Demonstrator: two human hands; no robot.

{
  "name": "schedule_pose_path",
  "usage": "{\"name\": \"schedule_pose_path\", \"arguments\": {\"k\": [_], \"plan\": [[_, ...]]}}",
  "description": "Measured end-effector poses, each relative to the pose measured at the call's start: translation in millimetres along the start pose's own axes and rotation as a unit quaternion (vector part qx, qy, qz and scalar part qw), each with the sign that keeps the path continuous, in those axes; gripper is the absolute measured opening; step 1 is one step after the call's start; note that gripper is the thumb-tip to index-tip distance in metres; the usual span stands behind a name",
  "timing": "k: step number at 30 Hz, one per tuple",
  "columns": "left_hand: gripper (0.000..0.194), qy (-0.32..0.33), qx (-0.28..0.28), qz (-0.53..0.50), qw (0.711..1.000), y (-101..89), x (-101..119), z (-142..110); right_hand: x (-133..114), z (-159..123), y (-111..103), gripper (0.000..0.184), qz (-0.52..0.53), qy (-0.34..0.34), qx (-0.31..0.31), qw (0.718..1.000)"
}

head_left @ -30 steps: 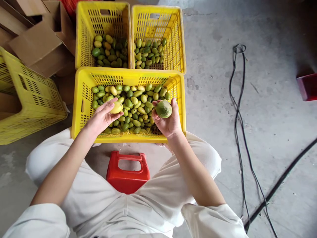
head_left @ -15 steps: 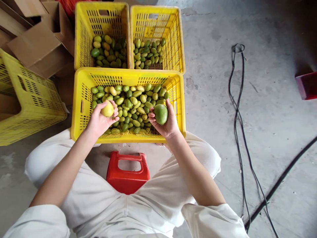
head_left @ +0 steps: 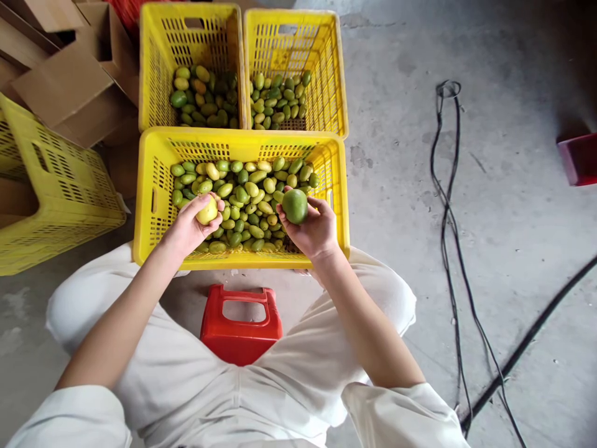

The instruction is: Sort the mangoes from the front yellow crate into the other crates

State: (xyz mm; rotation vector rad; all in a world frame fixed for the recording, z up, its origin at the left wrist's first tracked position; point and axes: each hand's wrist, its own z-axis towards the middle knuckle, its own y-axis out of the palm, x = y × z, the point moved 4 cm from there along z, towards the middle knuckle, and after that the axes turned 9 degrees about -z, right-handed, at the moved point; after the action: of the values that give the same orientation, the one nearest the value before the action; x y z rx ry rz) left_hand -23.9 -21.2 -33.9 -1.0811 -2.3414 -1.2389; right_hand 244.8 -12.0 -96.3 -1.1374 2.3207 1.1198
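Note:
My left hand (head_left: 191,225) has its fingers curled round a smooth yellow fruit (head_left: 207,211), held above the left part of the front yellow crate (head_left: 242,261). On the right side of that crate, my right hand (head_left: 317,231) grips a rounder green fruit (head_left: 295,206) with the fingertips and thumb. Beneath both hands lies a layer of small oval fruits (head_left: 254,190), green to yellow, like small mangoes. Both hands are apart from this layer as far as I can see.
Behind stand two more yellow crates, the left one (head_left: 145,68) and the right one (head_left: 342,74), each with similar fruit. Another yellow crate (head_left: 79,186) and cardboard boxes (head_left: 69,81) are at left. A red plastic stool (head_left: 240,345) sits between my legs. Black cables (head_left: 448,208) cross the floor at right.
The green fruit has shifted a little left and up in my right hand, whose fingers have opened slightly around it. My left hand has lowered slightly to the right with the yellow fruit.

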Motion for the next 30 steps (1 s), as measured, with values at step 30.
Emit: {"name": "schedule_pose_path", "arguments": {"k": [30], "plan": [[0.02,0.015,0.036,-0.026,0.999,-5.8,-1.9,3.1,-1.2,-2.5,5.6,0.039,-0.059,0.018,-0.015,0.998]]}}
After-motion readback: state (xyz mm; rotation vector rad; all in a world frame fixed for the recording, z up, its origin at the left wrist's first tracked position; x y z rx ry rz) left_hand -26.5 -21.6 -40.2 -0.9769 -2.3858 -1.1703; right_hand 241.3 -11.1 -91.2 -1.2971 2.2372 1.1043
